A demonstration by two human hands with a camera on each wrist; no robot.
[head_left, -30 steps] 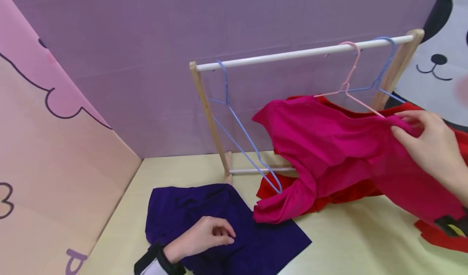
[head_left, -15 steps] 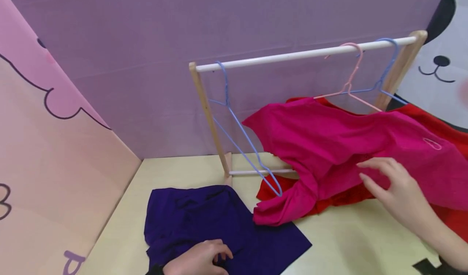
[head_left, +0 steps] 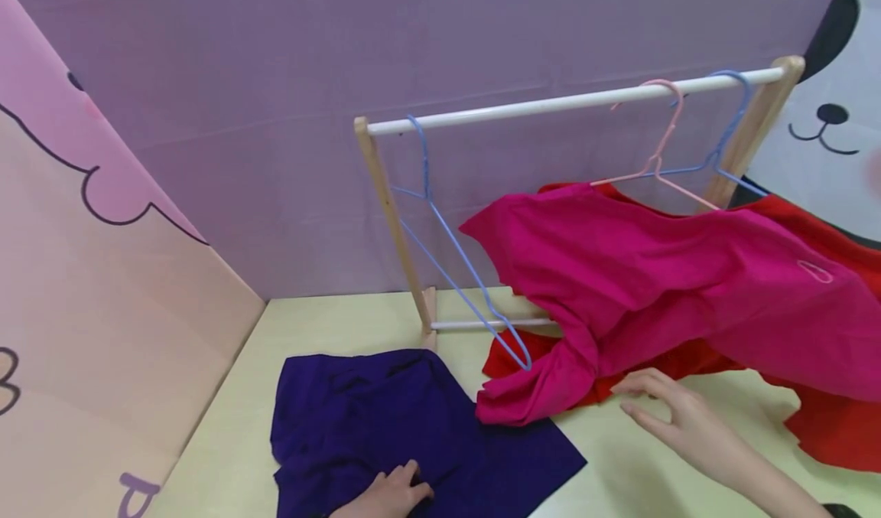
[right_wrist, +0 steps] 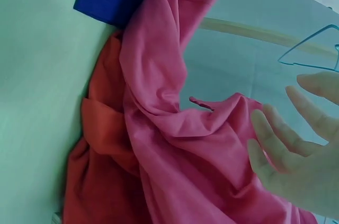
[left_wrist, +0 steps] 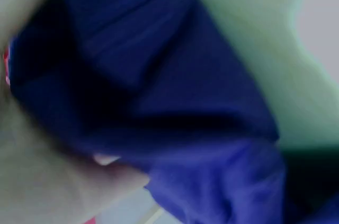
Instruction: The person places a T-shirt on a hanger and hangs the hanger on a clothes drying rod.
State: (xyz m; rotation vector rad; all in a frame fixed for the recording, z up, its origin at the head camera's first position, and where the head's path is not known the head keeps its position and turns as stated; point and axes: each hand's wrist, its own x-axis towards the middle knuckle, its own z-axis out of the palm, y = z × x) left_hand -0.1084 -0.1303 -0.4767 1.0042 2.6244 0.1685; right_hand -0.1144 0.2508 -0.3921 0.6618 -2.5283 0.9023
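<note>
A dark blue cloth garment [head_left: 385,411] lies spread and wrinkled on the table, front left. At its near part, my left hand [head_left: 388,495] has curled fingers on the fabric, its wrist cut off by the frame edge. The left wrist view shows the dark blue garment [left_wrist: 175,86] folded over and partly covering the left hand's fingers [left_wrist: 119,176]. My right hand [head_left: 677,418] hangs over the table below the magenta shirt [head_left: 633,258], fingers loosely bent and holding nothing. In the right wrist view, the right hand [right_wrist: 296,144] is spread apart beside that shirt.
A rack with a white rod [head_left: 537,109] stands at the back. The magenta shirt hangs on a pink hanger [head_left: 664,135], before a red garment [head_left: 826,426] at a blue hanger [head_left: 729,124]. A bare blue hanger [head_left: 454,235] hangs at the left.
My right hand has let go of the magenta shirt's neckline and moved down and left, away from it. My left hand has moved down on the dark blue garment.
</note>
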